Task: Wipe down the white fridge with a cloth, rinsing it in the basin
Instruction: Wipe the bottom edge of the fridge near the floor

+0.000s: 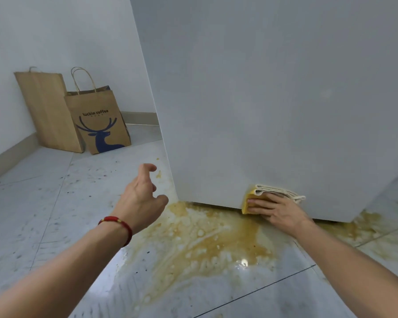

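- now your right hand (276,211) presses the folded cloth (265,196) flat-fingered against the fridge (274,99) at its bottom edge, about 5 o'clock.
- your left hand (141,195) hovers loose, holding nothing.
- no basin in view; rinsing looks still ahead.

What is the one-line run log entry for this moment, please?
step: wiping fridge low edge | right hand: presses cloth on fridge | left hand: free, open | floor: yellow-brown spill

Pale tiled floor (55,226), dark grout lines, scattered dark specks. Fridge (274,99) stands on it at right. Yellow-brown puddle (205,239) spreads from fridge base, wet glare on it. Two brown paper bags (78,115) stand in far corner, leaning on wall; front one bears blue deer print.
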Demonstrator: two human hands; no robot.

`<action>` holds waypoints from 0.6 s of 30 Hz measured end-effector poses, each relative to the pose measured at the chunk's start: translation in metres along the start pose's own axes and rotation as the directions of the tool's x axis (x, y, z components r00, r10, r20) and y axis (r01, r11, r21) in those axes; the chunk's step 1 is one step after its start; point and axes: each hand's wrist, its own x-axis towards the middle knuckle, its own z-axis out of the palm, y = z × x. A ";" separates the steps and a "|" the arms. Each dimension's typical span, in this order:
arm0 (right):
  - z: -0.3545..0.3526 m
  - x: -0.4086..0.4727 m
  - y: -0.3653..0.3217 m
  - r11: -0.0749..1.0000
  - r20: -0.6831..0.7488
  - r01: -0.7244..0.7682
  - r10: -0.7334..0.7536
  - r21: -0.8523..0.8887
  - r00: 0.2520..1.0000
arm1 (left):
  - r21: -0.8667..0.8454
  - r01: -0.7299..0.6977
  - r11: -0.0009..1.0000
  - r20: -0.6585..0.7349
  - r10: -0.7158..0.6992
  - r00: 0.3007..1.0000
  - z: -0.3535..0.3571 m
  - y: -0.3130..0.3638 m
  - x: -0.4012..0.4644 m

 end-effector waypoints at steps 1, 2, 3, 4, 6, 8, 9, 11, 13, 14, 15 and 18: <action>0.012 -0.025 0.010 0.997 -0.105 -0.078 0.078 0.003 0.991 | -0.008 -0.016 1.000 0.017 0.016 1.000 0.004 0.006 0.001; 0.025 -0.055 0.018 0.993 -0.123 -0.106 0.111 0.044 0.986 | -0.022 -0.034 0.999 0.034 0.035 0.999 0.009 0.012 0.000; 0.034 -0.079 0.023 0.989 -0.093 -0.135 0.140 0.062 0.986 | -0.022 -0.054 0.998 0.053 0.056 0.997 0.012 0.017 0.001; 0.038 -0.101 0.030 0.987 -0.085 -0.154 0.158 0.047 0.984 | -0.022 -0.077 0.997 0.072 0.078 0.994 0.017 0.021 0.000; 0.030 -0.120 0.039 0.985 -0.081 -0.167 0.162 -0.051 0.983 | -0.005 -0.116 0.993 0.087 0.116 0.989 0.023 0.026 -0.002; 0.020 -0.104 0.031 0.986 -0.094 -0.147 0.139 -0.079 0.986 | 0.002 -0.156 0.988 0.106 0.155 0.982 0.028 0.032 -0.004; 0.014 -0.092 0.028 0.984 -0.093 -0.172 0.167 -0.048 0.982 | -0.017 -0.184 0.983 0.125 0.184 0.975 0.033 0.039 -0.005; -0.004 -0.053 0.019 0.985 -0.150 -0.174 0.170 -0.016 0.974 | -0.078 -0.225 0.971 0.160 0.234 0.959 0.041 0.054 -0.005; -0.026 -0.024 0.015 0.974 -0.220 -0.228 0.224 0.004 0.949 | -0.117 -0.273 0.955 0.173 0.290 0.941 0.051 0.069 -0.005; -0.033 -0.019 0.016 0.951 -0.266 -0.307 0.305 0.034 0.914 | -0.132 -0.290 0.948 0.166 0.309 0.936 0.053 0.073 -0.005; -0.032 -0.023 0.016 0.907 -0.298 -0.408 0.419 0.101 0.857 | -0.144 -0.296 0.944 0.154 0.316 0.936 0.055 0.075 -0.005; -0.017 -0.062 0.017 0.576 -0.170 -0.726 0.813 0.376 0.557 | -0.136 -0.298 0.945 0.107 0.313 0.944 0.048 0.066 -0.005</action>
